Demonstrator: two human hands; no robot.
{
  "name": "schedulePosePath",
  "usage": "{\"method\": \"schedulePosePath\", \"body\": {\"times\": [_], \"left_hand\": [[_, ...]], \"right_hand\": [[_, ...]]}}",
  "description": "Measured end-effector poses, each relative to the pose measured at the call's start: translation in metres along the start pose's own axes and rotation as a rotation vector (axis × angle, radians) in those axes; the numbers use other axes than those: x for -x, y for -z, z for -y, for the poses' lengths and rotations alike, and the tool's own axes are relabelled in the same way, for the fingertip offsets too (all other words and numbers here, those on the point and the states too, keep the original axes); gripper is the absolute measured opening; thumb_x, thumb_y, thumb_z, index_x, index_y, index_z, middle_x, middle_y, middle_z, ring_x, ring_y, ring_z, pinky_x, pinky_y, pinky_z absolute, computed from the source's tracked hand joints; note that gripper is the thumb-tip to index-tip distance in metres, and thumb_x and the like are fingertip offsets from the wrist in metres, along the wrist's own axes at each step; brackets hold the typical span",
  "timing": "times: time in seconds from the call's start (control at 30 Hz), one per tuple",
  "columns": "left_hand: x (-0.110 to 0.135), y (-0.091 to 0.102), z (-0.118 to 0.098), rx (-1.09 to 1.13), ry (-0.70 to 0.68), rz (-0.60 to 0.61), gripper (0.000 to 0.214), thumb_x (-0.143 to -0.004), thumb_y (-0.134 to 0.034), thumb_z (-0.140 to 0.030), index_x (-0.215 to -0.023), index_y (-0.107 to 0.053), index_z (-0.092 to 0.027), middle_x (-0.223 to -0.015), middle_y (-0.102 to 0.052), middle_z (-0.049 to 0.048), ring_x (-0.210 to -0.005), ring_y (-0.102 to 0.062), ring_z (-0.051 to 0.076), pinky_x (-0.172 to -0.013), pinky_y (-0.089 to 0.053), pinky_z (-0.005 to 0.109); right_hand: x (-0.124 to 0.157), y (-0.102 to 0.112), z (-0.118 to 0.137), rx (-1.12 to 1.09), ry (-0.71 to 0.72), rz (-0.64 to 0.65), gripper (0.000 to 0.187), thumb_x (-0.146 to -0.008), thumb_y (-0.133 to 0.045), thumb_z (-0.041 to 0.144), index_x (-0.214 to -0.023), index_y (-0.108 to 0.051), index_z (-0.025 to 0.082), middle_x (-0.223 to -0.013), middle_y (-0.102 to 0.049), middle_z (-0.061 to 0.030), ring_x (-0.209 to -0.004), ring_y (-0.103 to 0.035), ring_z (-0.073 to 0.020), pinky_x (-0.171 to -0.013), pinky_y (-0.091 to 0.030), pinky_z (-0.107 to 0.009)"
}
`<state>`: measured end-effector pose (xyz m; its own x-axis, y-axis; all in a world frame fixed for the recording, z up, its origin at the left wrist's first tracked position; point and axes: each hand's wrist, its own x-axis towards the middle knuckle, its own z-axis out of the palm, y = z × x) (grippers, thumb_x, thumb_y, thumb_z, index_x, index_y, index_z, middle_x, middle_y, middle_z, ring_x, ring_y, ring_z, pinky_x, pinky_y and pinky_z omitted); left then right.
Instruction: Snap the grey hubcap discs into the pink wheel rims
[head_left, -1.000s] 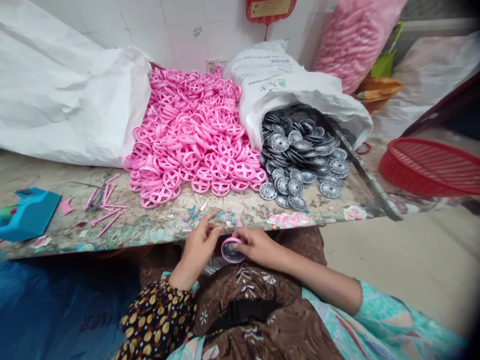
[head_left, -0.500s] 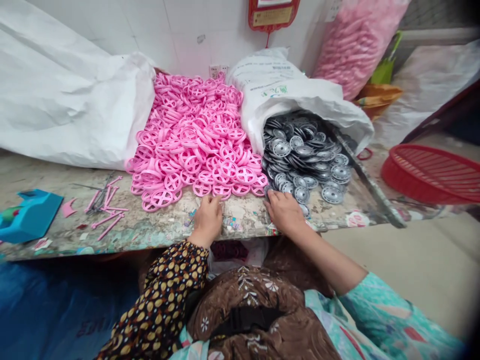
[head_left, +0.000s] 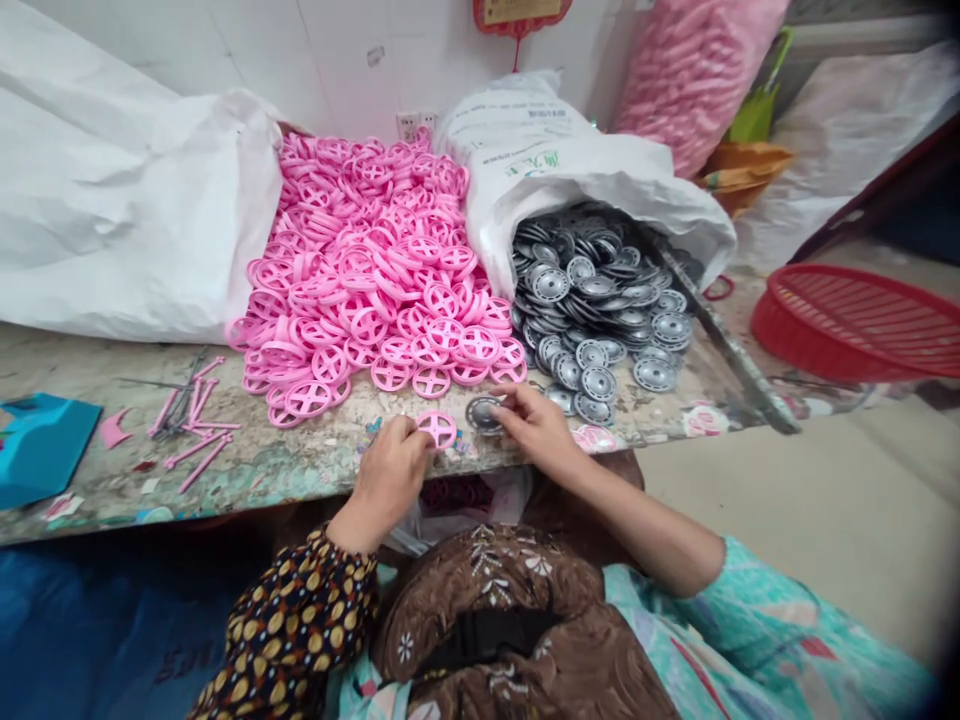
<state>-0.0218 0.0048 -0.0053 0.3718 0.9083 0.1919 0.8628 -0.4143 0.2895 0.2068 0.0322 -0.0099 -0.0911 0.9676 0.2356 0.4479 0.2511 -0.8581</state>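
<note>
Between the fingers of my left hand point(head_left: 390, 468) is a pink plastic wheel point(head_left: 437, 430) with crossed spokes, held at its left edge. My right hand point(head_left: 538, 428) pinches a grey plastic disc point(head_left: 484, 415), shaped like a hubcap, by its right side. The wheel and the disc are close together but apart, near the front edge of the workbench point(head_left: 285, 455). Behind my left hand spreads a large heap of the same pink wheels point(head_left: 367, 270). Behind my right hand, many grey discs point(head_left: 592, 300) spill from the mouth of a white sack point(head_left: 540, 150).
A large white sack point(head_left: 127, 210) lies at the left. Pink rods with metal pins point(head_left: 199, 425) and a blue plastic holder point(head_left: 49, 445) are on the bench. A metal bar point(head_left: 735, 355) slants beside the discs, with a red basket point(head_left: 855, 330) to its right.
My left hand has drawn a pink wheel out of the heap towards me. My right hand has brought a grey disc leftward from its pile, near the wheel. The view has shifted slightly.
</note>
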Motion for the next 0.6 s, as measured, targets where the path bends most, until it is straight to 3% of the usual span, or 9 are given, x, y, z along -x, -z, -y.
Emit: {"method": "schedulePosePath", "body": {"times": [0.1,0.27,0.33,0.43,0.6], "left_hand": [[0.017,-0.007,0.001,0.096,0.079,-0.031,0.02,-0.085,-0.051,-0.028,-0.102,-0.058,-0.02,-0.097,-0.052,0.0068,-0.089,-0.053,0.021,-0.076,-0.044,0.033],[0.013,-0.021,0.006,0.203,0.279,-0.101,0.049,-0.074,-0.066,-0.037,-0.117,-0.052,-0.02,-0.098,-0.051,0.006,-0.093,-0.054,0.024,-0.081,-0.045,0.038],[0.01,-0.023,0.008,0.244,0.307,-0.084,0.052,-0.069,-0.07,-0.039,-0.116,-0.056,-0.021,-0.094,-0.05,0.0048,-0.091,-0.054,0.023,-0.081,-0.046,0.038],[0.011,-0.023,0.009,0.283,0.296,-0.07,0.052,-0.067,-0.072,-0.039,-0.115,-0.058,-0.023,-0.093,-0.05,0.0039,-0.091,-0.054,0.023,-0.082,-0.045,0.037],[0.015,-0.024,0.011,0.368,0.27,-0.078,0.05,-0.063,-0.075,-0.032,-0.108,-0.055,-0.022,-0.102,-0.054,0.0033,-0.099,-0.052,0.023,-0.085,-0.043,0.037]], "right_hand": [[-0.005,-0.032,0.004,-0.154,-0.137,0.084,0.025,-0.082,-0.057,0.031,-0.103,-0.059,0.017,-0.066,-0.052,0.0032,-0.057,-0.05,-0.0126,-0.055,-0.039,-0.024],[-0.008,-0.065,0.011,0.22,0.118,0.176,0.019,-0.086,-0.053,0.026,-0.098,-0.065,0.02,-0.086,-0.056,-0.0043,-0.08,-0.053,-0.0168,-0.072,-0.041,-0.029],[-0.006,-0.067,0.013,0.326,0.186,0.201,0.021,-0.088,-0.051,0.025,-0.1,-0.066,0.019,-0.091,-0.055,-0.007,-0.085,-0.052,-0.0182,-0.076,-0.041,-0.031],[-0.003,-0.063,0.014,0.315,0.207,0.251,0.021,-0.088,-0.05,0.024,-0.102,-0.064,0.018,-0.092,-0.056,-0.0073,-0.088,-0.052,-0.0185,-0.08,-0.041,-0.032],[-0.005,-0.056,0.016,0.115,0.087,0.287,0.029,-0.077,-0.063,0.019,-0.105,-0.059,0.014,-0.092,-0.059,-0.0048,-0.084,-0.053,-0.0167,-0.075,-0.041,-0.028]]}}
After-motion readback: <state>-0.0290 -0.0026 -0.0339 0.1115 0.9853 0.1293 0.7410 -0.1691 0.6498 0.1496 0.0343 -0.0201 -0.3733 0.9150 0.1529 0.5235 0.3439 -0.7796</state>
